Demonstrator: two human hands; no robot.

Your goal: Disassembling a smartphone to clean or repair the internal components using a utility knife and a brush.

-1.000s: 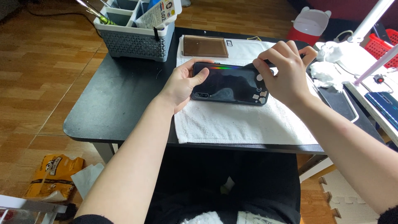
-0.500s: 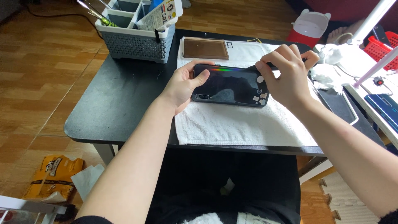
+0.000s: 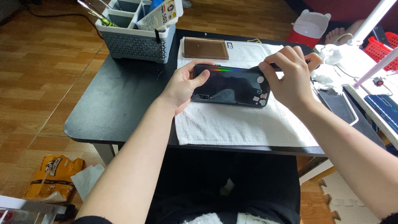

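Note:
A black glossy smartphone (image 3: pixel 232 86) lies back side up on a white towel (image 3: pixel 244 122), with a rainbow glint near its top edge and small stickers at its right end. My left hand (image 3: pixel 184 85) grips its left end, thumb laid on the back. My right hand (image 3: pixel 290 74) pinches the phone's right end from above, fingers curled over the edge. Both hands hold the phone just over the towel on a low black table (image 3: pixel 112 108).
A grey slotted organiser basket (image 3: pixel 134 41) with tools and a small carton stands at the table's back left. A brown translucent plate (image 3: pixel 206 48) lies behind the phone. Another dark phone (image 3: pixel 340 105) and crumpled white tissue (image 3: pixel 327 76) sit at the right. Wooden floor lies to the left.
The hands and phone have barely moved. My left thumb has settled further onto the phone's back, and my right fingers have shifted slightly along the right edge.

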